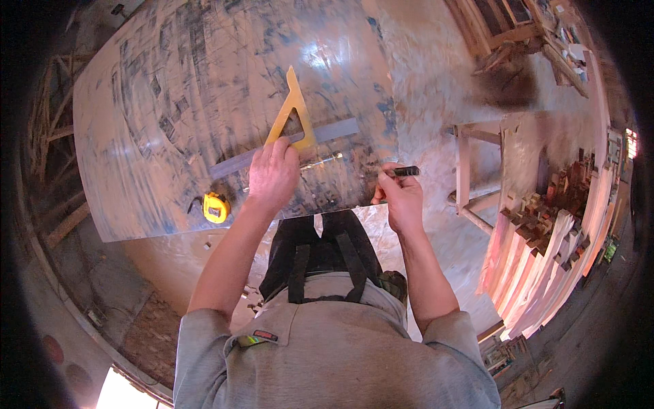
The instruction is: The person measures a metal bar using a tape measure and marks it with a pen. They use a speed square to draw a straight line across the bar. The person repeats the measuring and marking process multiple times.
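A yellow triangular square [278,126] lies on a large scuffed sheet-topped table, its point toward the far side. Along its base runs a flat grey metal bar [334,129], slanting up to the right. My left hand [274,170] is closed at the square's near edge, gripping it where it meets the bar. Beyond the table's right part, my right hand [400,194] pinches a black marker [407,171], held nearly level. A slim shiny rod [325,162] lies between my hands; its kind I cannot make out. Left of my left forearm sits a yellow tape measure [216,208].
The tabletop [136,170] is smeared with dark marks, and its near edge runs just before my waist. To the right stand a wooden frame [470,170] and a big stack of cut timber [531,266]. More wooden pieces [504,31] lie at the far right.
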{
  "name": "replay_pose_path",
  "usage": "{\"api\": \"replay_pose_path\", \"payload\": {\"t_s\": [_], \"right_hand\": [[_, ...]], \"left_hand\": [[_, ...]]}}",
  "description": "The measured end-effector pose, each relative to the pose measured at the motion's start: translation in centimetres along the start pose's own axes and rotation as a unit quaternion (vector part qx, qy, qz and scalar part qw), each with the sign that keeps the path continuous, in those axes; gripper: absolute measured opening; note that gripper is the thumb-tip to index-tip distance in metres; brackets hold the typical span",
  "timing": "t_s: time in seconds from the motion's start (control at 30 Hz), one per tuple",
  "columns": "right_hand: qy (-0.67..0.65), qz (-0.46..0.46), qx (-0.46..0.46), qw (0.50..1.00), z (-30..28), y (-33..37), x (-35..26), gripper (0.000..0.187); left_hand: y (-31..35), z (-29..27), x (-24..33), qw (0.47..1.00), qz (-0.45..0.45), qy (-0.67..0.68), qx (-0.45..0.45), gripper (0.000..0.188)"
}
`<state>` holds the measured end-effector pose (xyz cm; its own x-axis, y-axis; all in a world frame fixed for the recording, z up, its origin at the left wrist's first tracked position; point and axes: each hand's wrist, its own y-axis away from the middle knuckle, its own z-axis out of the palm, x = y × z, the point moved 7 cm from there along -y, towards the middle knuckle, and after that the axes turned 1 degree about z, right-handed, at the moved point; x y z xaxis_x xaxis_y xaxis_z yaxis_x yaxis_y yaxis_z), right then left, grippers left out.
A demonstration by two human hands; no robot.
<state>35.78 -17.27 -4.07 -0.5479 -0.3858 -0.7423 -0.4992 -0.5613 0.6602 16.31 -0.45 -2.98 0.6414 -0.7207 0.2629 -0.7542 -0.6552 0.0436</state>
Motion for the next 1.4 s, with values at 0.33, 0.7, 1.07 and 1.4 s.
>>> {"api": "replay_pose_path", "payload": {"t_s": [0.33,0.7,1.07,1.4], "right_hand": [[0.013,-0.042,-0.002,0.999,0.6,-0.4,-0.7,0.021],[0.135,-0.118,-0.009,0.984,3.6,-2.5,-1.6,0.018],[0.186,-0.188,-0.044,0.964,5.7,-2.8,-2.3,0.021],[0.198,-0.19,-0.053,0.96,5.9,-3.1,-1.9,0.023]], "left_hand": [[-1.6,0.0,1.5,0.998,0.048,-0.018,0.042,0.015],[-1.8,0.2,1.5,0.999,0.035,-0.019,0.015,0.016],[-1.7,0.4,1.5,0.998,0.048,-0.032,0.024,0.014],[-1.9,0.2,1.5,0.998,0.044,-0.023,0.025,0.015]]}}
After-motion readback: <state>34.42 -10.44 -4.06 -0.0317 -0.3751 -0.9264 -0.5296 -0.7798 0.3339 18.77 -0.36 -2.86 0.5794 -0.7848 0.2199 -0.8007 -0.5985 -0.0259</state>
